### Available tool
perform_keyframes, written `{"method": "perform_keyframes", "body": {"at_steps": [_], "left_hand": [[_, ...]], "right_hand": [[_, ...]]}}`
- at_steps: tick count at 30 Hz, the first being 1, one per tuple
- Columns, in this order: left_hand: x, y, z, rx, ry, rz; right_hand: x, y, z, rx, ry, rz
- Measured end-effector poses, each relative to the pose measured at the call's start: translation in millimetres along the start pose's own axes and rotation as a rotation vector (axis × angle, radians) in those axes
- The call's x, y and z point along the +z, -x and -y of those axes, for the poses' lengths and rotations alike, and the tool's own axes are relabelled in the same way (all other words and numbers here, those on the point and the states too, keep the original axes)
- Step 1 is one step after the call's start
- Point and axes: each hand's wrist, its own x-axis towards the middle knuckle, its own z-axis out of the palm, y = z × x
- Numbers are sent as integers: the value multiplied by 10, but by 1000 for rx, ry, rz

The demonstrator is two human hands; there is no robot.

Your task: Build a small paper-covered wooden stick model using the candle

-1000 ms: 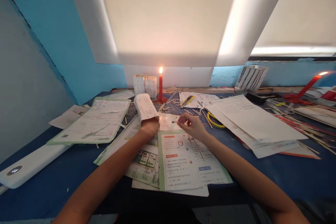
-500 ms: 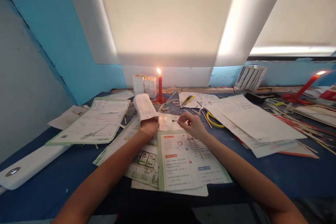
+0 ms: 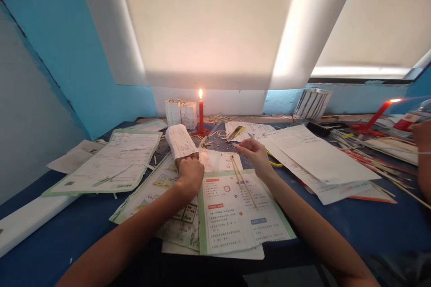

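My left hand (image 3: 191,174) is bent at the near opening of a white paper-covered tube (image 3: 181,140), which lies tilted on the papers. Its fingertips are partly hidden at that end, closed on the tube's edge. Thumb and fingers of my right hand (image 3: 255,152) pinch a short thin stick (image 3: 235,145), only its tip showing. Below the hands, a printed booklet (image 3: 222,215) with a green border lies over other sheets. Two long thin sticks (image 3: 245,181) rest across its right page. Behind the tube, a lit red candle (image 3: 201,116) stands upright.
Two paper-covered boxes (image 3: 181,114) stand left of the candle. A box cutter (image 3: 237,132) and yellow-handled tool (image 3: 276,164) lie behind my right hand. Paper sheets (image 3: 323,157) and thin sticks cover the right side, with a second lit candle (image 3: 377,116). Another person's hand (image 3: 422,139) shows far right.
My left hand has drawn back slightly from the tube's opening, showing more of its fingers. My right hand has moved a little away from the tube. Another person's hand has come in at right.
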Motion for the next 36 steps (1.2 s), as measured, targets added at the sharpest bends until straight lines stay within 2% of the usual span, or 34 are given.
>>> {"method": "perform_keyframes", "body": {"at_steps": [2, 5, 7, 9, 12, 14, 17, 20, 23, 25, 27, 36], "left_hand": [[-46, 73, -39, 102, 56, 26], [-42, 69, -120, 225, 518, -3], [12, 6, -180, 207, 868, -50], [85, -62, -236, 133, 1022, -79], [182, -119, -296, 31, 1120, -87], [210, -137, -314, -29, 1183, -73], [186, -167, -303, -90, 1237, -33], [128, -190, -280, -97, 1257, 109], [127, -179, -287, -67, 1276, 327], [180, -163, -307, -50, 1296, 410], [260, -162, -325, -45, 1326, 442], [509, -334, -285, -58, 1593, 418]], "right_hand": [[36, 13, 31, 65, -90, 37], [151, 74, 59, 170, -232, 120], [242, 132, 56, 201, -266, 160], [312, 185, 38, 215, -276, 184], [328, 205, 11, 253, -286, 220], [262, 161, 3, 284, -250, 277], [60, 29, -7, 223, -11, 363], [-175, -87, -38, 102, 424, 375], [-298, -110, -87, 187, 686, 490], [-288, -85, -116, 229, 705, 527], [-233, -53, -138, 224, 686, 511], [-76, -49, -265, 353, 499, 501]]}}
